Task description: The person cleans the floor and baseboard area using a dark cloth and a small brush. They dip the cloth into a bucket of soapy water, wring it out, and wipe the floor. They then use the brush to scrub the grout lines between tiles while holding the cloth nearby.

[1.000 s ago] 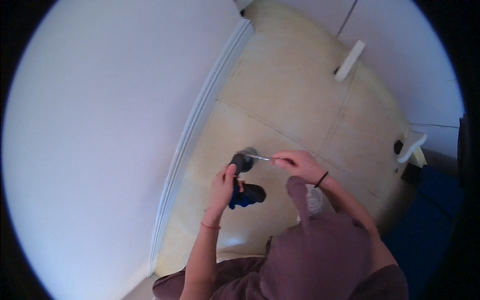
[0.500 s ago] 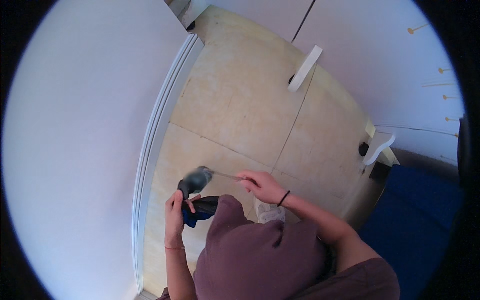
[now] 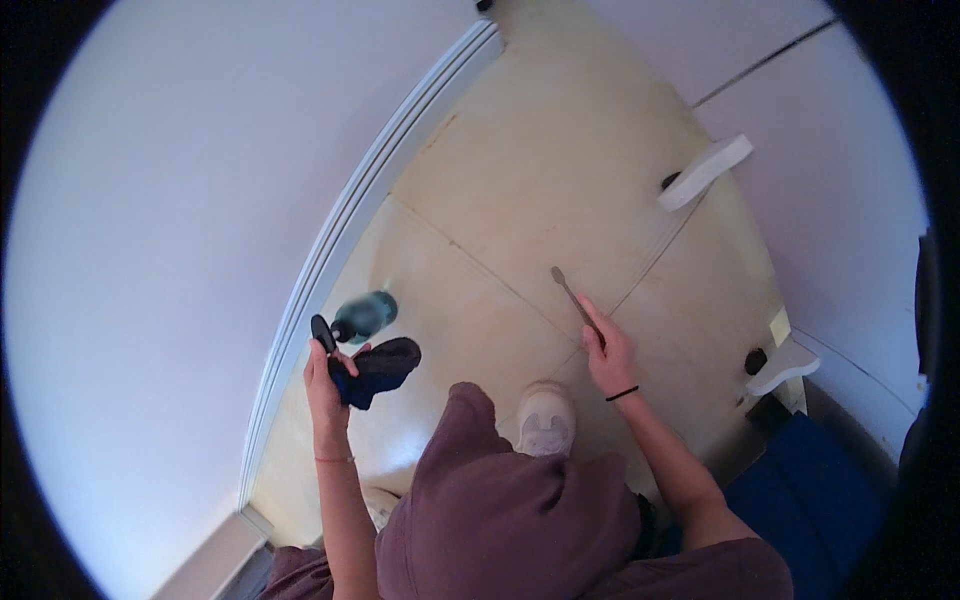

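Observation:
My left hand point(image 3: 322, 385) is closed around a teal see-through water bottle point(image 3: 368, 315), at its black lid end. The bottle lies tilted, its base pointing away to the right. A black lid or loop piece point(image 3: 321, 332) stands up beside the fingers. The same hand also grips a soft black and dark-blue pouch-like thing point(image 3: 385, 368), just below the bottle; its exact kind is unclear. My right hand point(image 3: 610, 358), well apart on the right, is closed on a thin grey-brown stick-like tool with a small oval head point(image 3: 566, 285), which points up and left.
A white panel point(image 3: 180, 220) with a metal-edged base point(image 3: 352, 215) rises on the left. White feet point(image 3: 706, 172) of another panel stand at the right over pale floor tiles point(image 3: 520, 180). A dark-blue surface point(image 3: 800, 500) sits lower right. My shoe point(image 3: 546, 418) shows below.
My right hand has moved right with the tool, whose head has left the bottle. My left hand, with the bottle and pouch, has shifted slightly left and up. The view has turned.

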`<state>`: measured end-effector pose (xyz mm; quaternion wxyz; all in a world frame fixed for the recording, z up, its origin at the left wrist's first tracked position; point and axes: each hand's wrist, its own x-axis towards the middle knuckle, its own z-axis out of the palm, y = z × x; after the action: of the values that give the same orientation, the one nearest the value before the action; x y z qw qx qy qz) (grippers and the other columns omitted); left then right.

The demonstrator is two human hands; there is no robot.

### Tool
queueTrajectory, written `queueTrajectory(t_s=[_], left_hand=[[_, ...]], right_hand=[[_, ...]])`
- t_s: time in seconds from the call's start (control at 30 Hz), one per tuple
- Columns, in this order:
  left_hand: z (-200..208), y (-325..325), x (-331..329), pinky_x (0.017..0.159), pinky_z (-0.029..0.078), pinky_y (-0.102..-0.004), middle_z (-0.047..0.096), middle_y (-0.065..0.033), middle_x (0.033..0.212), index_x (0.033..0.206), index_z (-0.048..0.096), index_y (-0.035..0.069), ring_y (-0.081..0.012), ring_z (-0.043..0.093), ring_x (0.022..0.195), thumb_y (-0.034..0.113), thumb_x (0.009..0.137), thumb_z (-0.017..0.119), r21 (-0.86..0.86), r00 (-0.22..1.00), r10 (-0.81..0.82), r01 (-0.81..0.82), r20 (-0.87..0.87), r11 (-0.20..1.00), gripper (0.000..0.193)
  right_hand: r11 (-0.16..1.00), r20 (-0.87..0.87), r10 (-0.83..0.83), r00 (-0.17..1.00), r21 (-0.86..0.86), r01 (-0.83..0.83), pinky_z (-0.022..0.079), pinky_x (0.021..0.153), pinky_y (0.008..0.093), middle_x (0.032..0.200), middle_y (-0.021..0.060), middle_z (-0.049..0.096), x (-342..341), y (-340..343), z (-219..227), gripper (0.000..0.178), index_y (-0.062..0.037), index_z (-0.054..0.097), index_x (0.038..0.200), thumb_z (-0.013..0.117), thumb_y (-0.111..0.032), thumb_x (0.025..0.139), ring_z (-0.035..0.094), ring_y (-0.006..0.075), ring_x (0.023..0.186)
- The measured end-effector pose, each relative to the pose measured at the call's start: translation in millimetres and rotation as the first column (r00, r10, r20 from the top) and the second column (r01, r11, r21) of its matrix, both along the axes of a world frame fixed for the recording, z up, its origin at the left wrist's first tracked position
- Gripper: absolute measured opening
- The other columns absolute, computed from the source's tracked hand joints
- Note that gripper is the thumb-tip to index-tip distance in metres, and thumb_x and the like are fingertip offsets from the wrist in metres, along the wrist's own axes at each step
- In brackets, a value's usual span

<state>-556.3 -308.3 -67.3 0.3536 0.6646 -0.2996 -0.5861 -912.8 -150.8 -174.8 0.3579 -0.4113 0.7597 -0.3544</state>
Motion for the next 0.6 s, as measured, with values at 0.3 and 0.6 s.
queueTrajectory(t_s=[0.3, 0.6], left_hand=[[-33, 85, -55, 0.082, 0.055, -0.0400, 0.059, -0.0091, 0.064, 0.076, 0.053, 0.003, -0.0191, 0.067, 0.069, 0.014, 0.094, 0.057, -0.190, 0.825, -0.249, 0.388, 0.507, 0.902, 0.022], [-56, 86, -99, 0.098, 0.043, -0.0470, 0.056, -0.0116, 0.095, 0.086, 0.058, 0.008, -0.0389, 0.052, 0.124, 0.017, 0.065, 0.082, -0.276, 0.466, -0.449, 0.862, 0.763, 0.425, 0.034]], right_hand=[[0.920, -0.378, 0.393, 0.838, 0.171, -0.354, 0.049, 0.057, 0.0394, 0.075, 0.0087, 0.049, 12, 7, 1, 0.067, -0.0359, 0.056, 0.135, 0.058, 0.000, 0.078, 0.056, 0.0294, 0.062], [0.942, -0.556, 0.331, 0.763, 0.147, -0.302, 0.049, 0.051, 0.0402, 0.075, 0.0086, 0.050, 42, -21, -5, 0.071, -0.0386, 0.051, 0.139, 0.055, 0.001, 0.079, 0.057, 0.0291, 0.058]])
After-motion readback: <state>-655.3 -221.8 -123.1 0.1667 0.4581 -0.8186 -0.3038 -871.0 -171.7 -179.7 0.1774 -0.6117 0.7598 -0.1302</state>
